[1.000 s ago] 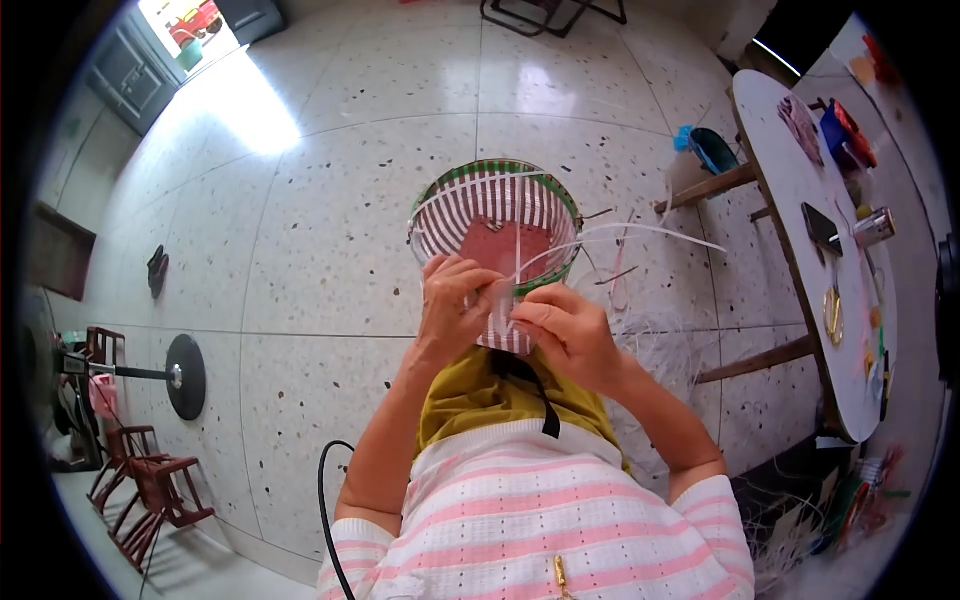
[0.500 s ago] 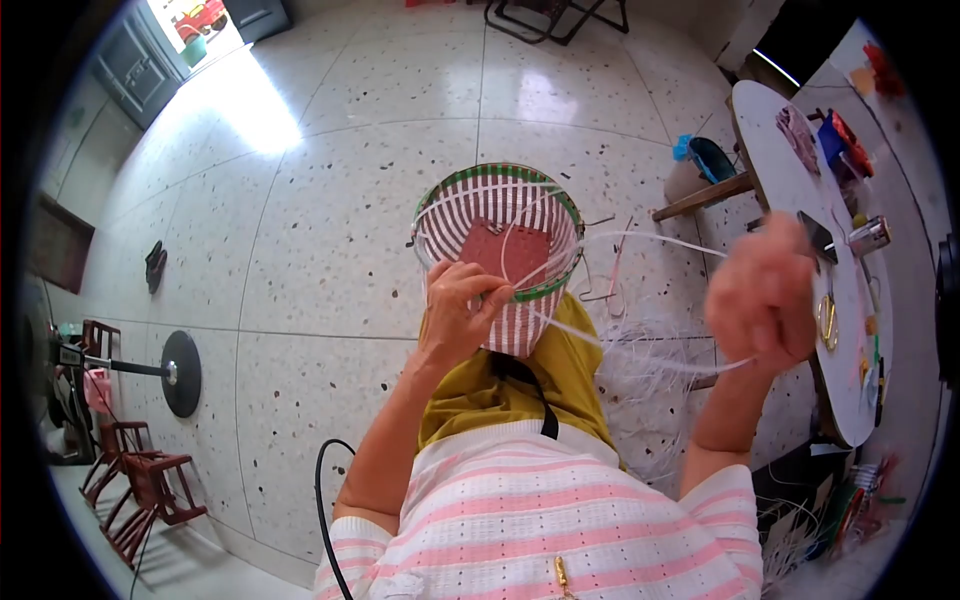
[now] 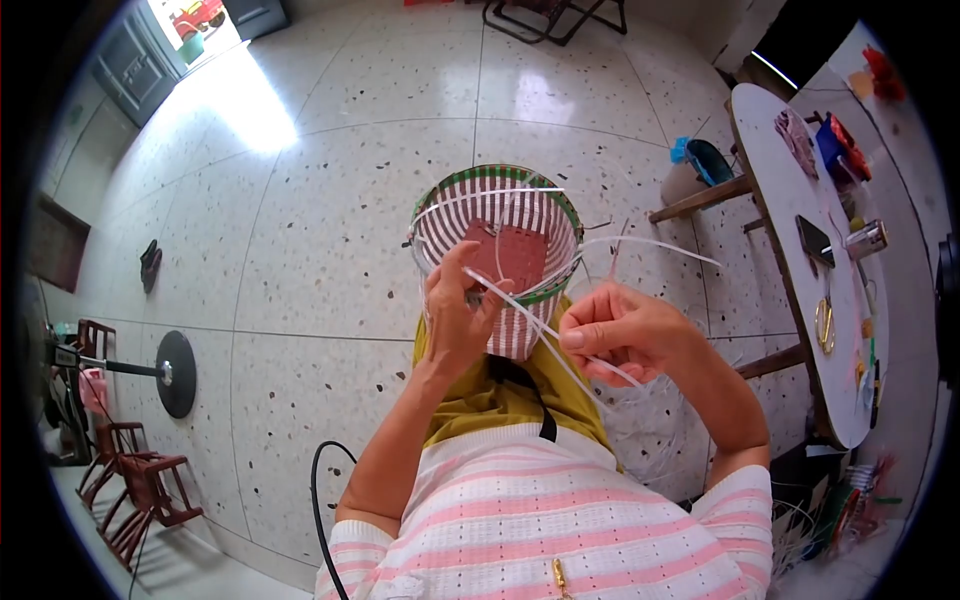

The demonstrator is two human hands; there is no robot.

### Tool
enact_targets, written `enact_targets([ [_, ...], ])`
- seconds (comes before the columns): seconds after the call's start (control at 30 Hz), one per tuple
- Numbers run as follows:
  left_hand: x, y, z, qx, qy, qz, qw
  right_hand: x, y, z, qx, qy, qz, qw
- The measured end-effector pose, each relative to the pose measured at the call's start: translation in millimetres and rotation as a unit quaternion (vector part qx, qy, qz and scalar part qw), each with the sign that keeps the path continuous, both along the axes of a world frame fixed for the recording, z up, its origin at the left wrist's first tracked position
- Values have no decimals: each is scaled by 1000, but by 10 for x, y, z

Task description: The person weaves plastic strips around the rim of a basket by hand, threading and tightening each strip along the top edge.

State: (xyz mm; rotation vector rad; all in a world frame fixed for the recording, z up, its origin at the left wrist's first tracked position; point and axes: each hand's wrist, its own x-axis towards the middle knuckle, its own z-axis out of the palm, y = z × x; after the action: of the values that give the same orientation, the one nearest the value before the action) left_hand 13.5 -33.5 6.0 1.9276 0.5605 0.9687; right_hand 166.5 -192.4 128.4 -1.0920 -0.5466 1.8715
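Presently, in the head view, the right hand (image 3: pixel 618 335) is pinching a white strip (image 3: pixel 532 317) between its fingers; the left hand (image 3: pixel 458 318) is meeting it with index and thumb apart, any grip impossible to tell. The striped basket (image 3: pixel 522 257) is sitting mid-frame. A loose strip (image 3: pixel 650 240) is arching rightward, possibly risking tangles; uneven pulling could be causing kinks

The head view looks forward and steeply down from above the person's striped top (image 3: pixel 560 500), the basket (image 3: pixel 513 338) near below at its centre. Its wide, dark-cornered field reaches a far doorway (image 3: pixel 195 30) and both ends of the worktop (image 3: pixel 845 400).
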Motion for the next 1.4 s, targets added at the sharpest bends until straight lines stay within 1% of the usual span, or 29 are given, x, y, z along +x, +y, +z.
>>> enact_targets([
  [0.03,16,21,-46,-1,0,0,1000,-2,-9,15,4,8,9,1000],
  [0.1,53,81,-136,124,-1,8,992,1,-17,44,6,9,13,1000],
  [0.17,36,82,-158,115,9,4,993,-6,-6,93,8,11,18,1000],
  [0.23,24,82,-132,107,19,-2,994,-23,49,150,51,-64,-19,996],
  [0.27,16,86,-118,114,18,-17,993,-58,100,125,51,-64,-21,996],
  [0.3,16,91,-110,122,18,-31,992,-107,183,65,110,-218,-84,966],
  [0.33,18,92,-106,123,17,-32,992,-135,263,-6,166,-365,-144,905],
  [0.37,15,92,-101,122,27,-39,991,-104,355,-98,288,-578,-100,756],
  [0.4,8,95,-95,122,38,-47,991,-100,449,-194,290,-578,-102,756],
  [0.47,-18,95,-103,136,48,-53,988,-105,616,-365,429,-611,-73,662],
  [0.5,-33,93,-103,149,57,-60,985,-88,662,-404,432,-606,-48,666],
  [0.53,-52,87,-94,150,58,-60,985,-59,702,-435,433,-606,-49,666],
  [0.6,-85,62,-54,150,70,-70,984,-3,760,-483,406,-596,-2,693],
  [0.63,-100,59,-65,150,70,-71,984,14,771,-495,396,-572,-1,718],
  [0.73,-129,39,-83,178,50,-85,979,-34,689,-491,399,-551,1,733],
  [0.87,-147,-18,86,168,65,-88,980,-33,645,-592,435,-522,-17,734],
  [0.93,-163,-6,81,163,78,-99,979,-7,646,-648,486,-526,-27,697],
  [0.97,-185,4,53,168,104,-105,975,-12,631,-661,485,-526,-29,698],
  [1.0,-203,3,37,173,131,-110,970,-27,609,-677,436,-499,-62,747],
  [1.03,-218,-12,34,174,133,-112,969,-29,591,-693,383,-468,-94,791],
  [1.07,-238,-36,45,181,114,-113,970,0,583,-726,382,-467,-97,792],
  [1.1,-262,-62,58,187,95,-113,971,48,576,-775,283,-418,-108,857],
  [1.13,-294,-82,83,187,97,-116,971,85,562,-811,179,-361,-117,907],
  [1.17,-340,-99,114,194,86,-135,968,93,535,-790,130,-306,-109,937],
  [1.2,-385,-118,121,200,76,-154,965,85,521,-761,128,-303,-112,938],
  [1.27,-467,-181,64,200,82,-148,965,66,479,-714,102,-240,-44,964],
  [1.33,-517,-231,29,200,86,-144,965,27,477,-743,102,-249,-36,962],
  [1.4,-559,-262,21,206,84,-131,966,-2,483,-783,143,-277,20,950],
])
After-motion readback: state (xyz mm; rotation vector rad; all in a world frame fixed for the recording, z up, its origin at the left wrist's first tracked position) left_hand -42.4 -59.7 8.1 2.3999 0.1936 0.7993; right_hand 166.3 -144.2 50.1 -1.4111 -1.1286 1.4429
